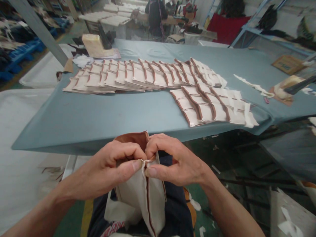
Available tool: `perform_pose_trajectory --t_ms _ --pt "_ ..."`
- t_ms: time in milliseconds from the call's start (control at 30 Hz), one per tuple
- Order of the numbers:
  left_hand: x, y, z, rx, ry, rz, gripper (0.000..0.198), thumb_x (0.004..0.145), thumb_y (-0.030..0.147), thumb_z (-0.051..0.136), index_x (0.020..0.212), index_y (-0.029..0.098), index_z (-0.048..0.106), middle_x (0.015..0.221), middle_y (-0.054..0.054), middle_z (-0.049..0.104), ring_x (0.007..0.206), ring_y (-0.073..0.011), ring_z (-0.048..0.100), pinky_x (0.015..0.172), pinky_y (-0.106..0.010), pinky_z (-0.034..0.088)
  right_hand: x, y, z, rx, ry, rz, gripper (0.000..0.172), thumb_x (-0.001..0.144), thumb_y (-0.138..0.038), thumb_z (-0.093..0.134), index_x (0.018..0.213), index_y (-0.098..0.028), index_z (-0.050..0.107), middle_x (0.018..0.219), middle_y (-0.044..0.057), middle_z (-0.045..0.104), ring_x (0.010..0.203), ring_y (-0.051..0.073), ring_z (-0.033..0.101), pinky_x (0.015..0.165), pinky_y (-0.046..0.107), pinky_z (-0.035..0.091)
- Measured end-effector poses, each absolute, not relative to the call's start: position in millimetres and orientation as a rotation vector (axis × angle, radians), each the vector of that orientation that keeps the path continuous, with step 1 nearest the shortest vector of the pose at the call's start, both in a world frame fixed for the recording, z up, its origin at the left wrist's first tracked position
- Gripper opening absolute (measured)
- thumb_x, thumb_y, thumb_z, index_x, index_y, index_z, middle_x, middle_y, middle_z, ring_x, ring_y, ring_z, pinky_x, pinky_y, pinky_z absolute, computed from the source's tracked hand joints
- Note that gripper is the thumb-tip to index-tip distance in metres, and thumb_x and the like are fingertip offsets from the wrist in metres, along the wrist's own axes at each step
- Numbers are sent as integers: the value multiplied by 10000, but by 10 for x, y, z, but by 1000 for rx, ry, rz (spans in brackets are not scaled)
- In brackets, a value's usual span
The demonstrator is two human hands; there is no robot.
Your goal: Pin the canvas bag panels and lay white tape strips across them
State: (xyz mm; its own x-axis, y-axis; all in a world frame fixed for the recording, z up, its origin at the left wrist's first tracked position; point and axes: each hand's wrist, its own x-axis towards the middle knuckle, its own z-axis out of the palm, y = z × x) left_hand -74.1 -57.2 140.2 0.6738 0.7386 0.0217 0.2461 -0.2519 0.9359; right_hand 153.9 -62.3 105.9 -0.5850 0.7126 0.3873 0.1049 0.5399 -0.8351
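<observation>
Table (98, 113): pieces (143, 75) overlapped, likely saving room; left hand (117, 161), right hand (174, 159) pinch cloth (132, 191) tight at seam (148, 200), seemingly steadying it

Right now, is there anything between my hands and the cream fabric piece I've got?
Nothing visible is in the way: your left hand and right hand both pinch the cream fabric piece directly at its seam. The two groups of similar pieces lie beyond your hands, on the table.
</observation>
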Motion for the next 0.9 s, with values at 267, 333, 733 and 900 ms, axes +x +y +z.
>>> perform_pose_trajectory --t_ms 267,333,733,900 --pt "-769 -598 1322 1865 843 519 258 975 189 558 786 191 734 649 80 647 554 -66 515 518 -133 391 1518 -654 1104 -743 -2023 960 141 909 -231 653 804 -232 560 794 -22 647 782 160 581 798 303 438" --pt "-765 -601 1332 1906 833 537 252 954 153 559 775 191 732 650 87 654 551 -56 515 522 -129 384 1510 -650 1111 -760 -2021 949 134 894 -228 643 787 -228 562 772 -24 638 755 156 572 780 301 429" --pt "-734 -491 1453 1854 688 435 264 935 209 518 719 180 667 609 73 527 512 -68 449 467 -157 338 1470 -667 1275 -1001 -2110 1081 226 822 -255 685 669 -212 524 636 -70 516 629 107 476 685 267 367" --pt "-791 -473 1419 1750 677 361 223 950 291 640 755 187 672 631 67 545 552 -87 451 505 -177 348 1492 -652 1459 -1160 -2199 1119 256 836 -219 758 665 -196 569 643 -80 551 629 93 501 647 253 355"
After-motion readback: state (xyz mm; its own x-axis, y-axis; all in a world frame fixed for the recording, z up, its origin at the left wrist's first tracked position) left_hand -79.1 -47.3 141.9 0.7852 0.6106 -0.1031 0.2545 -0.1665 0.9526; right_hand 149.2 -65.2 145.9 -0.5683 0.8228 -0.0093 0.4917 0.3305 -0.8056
